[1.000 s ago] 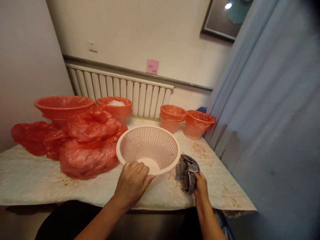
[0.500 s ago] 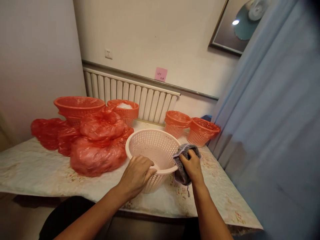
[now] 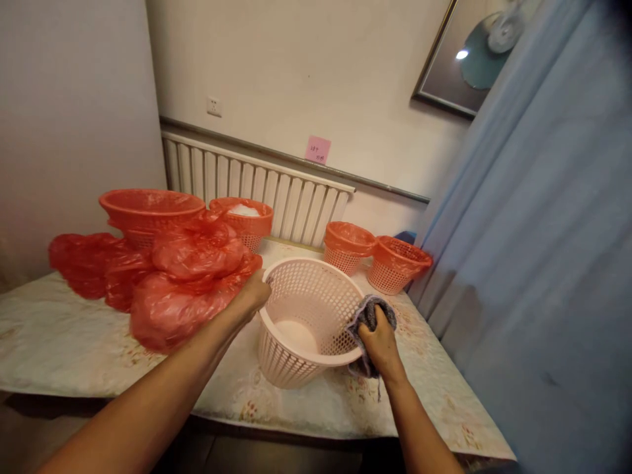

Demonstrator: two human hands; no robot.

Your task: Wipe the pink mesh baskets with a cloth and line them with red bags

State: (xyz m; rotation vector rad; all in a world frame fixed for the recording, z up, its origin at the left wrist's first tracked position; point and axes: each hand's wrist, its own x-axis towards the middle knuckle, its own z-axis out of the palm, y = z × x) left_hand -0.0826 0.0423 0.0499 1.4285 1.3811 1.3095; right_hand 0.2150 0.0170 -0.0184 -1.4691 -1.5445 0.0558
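A pale pink plastic basket (image 3: 289, 368) with lattice walls is tilted on the table, its mouth toward me. My left hand (image 3: 257, 289) is closed on the left part of its rim. In my right hand (image 3: 380, 339) is a bunched grey cloth (image 3: 368, 322) with a light purple edge, pressed at the right side of the basket's rim. The fingers of that hand are wrapped into the cloth, and a loose thread hangs below it.
Red plastic bags (image 3: 172, 303) are heaped on the left of the table (image 3: 74, 349). Behind them stand a large red-lined basket (image 3: 153, 204) and a smaller one (image 3: 247, 227). Two more red-lined baskets (image 3: 348, 253) sit at the back right, beside a blue curtain (image 3: 533, 263). A radiator (image 3: 257, 184) lines the wall.
My left hand has shifted from the basket's near rim to its left rim. The basket has turned and tipped a little toward me. My right hand and cloth have moved slightly nearer.
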